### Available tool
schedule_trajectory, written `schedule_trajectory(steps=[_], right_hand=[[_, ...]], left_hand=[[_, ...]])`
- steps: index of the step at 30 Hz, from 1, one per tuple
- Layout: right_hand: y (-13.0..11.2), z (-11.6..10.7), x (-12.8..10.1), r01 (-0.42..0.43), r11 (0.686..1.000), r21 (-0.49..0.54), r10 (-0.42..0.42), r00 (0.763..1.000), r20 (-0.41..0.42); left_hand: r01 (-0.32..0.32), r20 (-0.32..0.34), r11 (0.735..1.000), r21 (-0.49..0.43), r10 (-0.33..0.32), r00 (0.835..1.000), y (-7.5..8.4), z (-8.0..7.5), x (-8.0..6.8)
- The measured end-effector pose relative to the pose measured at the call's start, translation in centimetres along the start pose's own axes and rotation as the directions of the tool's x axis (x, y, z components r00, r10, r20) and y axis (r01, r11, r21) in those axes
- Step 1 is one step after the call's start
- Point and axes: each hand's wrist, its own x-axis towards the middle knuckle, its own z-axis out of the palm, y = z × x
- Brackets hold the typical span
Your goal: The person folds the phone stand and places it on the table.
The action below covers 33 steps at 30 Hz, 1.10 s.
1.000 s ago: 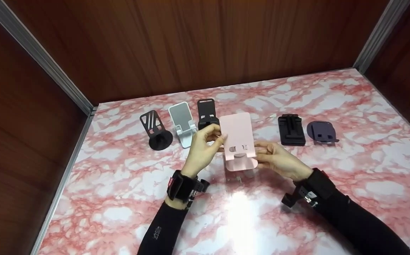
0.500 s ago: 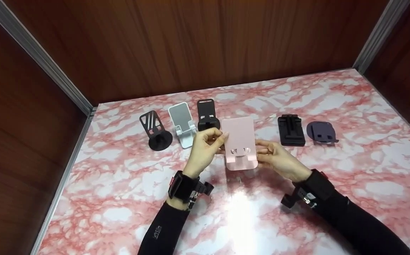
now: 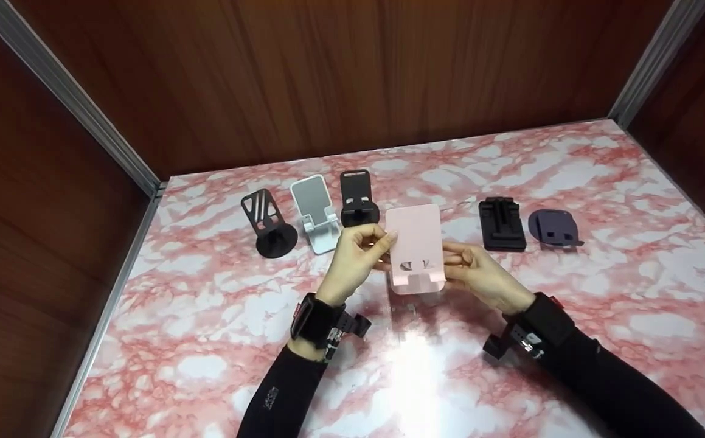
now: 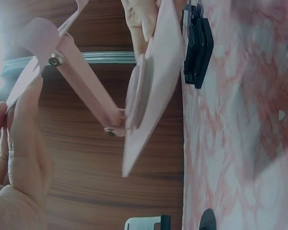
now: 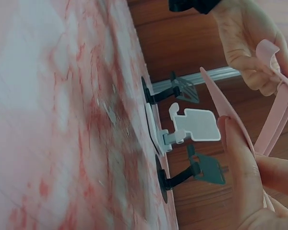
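A pink folding phone stand [image 3: 416, 234] is held up in front of me over the table, its plate facing the head camera. My left hand [image 3: 355, 258] pinches the left edge of that plate between thumb and fingers. On the other side, my right hand [image 3: 480, 274] grips the stand's base [image 4: 158, 81], as both wrist views show. A hinged arm [image 4: 89, 79] with a screw at each end joins plate and base at an angle. In the head view the plate hides the arm and most of the base.
Behind the left hand stand a black phone stand with a slotted plate [image 3: 262, 210], a white one [image 3: 312, 201] and another black one [image 3: 355, 185]. To the right lie a folded black stand [image 3: 502, 224] and a dark purple one [image 3: 554, 227]. Wood-grain panels [image 3: 352, 79] enclose the marbled table [image 3: 218, 365].
The pink plate has come down closer to its base and shifted slightly right, with my left hand following it. My right hand has stayed nearly still on the base.
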Motion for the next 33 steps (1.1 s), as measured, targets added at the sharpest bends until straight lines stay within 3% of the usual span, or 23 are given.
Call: schedule_trajectory(steps=[5, 17, 33], right_hand=[[-0.1, -0.1, 0.0, 0.028, 0.998, -0.060, -0.029, 0.999, -0.028], [-0.4, 0.0, 0.0, 0.081, 0.983, -0.162, -0.094, 0.993, -0.073], [-0.9, 0.4, -0.1, 0.172, 0.932, -0.318, -0.227, 0.963, -0.147]], left_hand=[[0.044, 0.010, 0.998, -0.053, -0.043, 0.999, -0.3, 0.0, 0.1], [0.077, 0.050, 0.991, -0.105, -0.072, 0.996, -0.7, 0.1, 0.2], [0.139, 0.073, 0.981, -0.134, -0.131, 0.989, -1.3, 0.2, 0.3]])
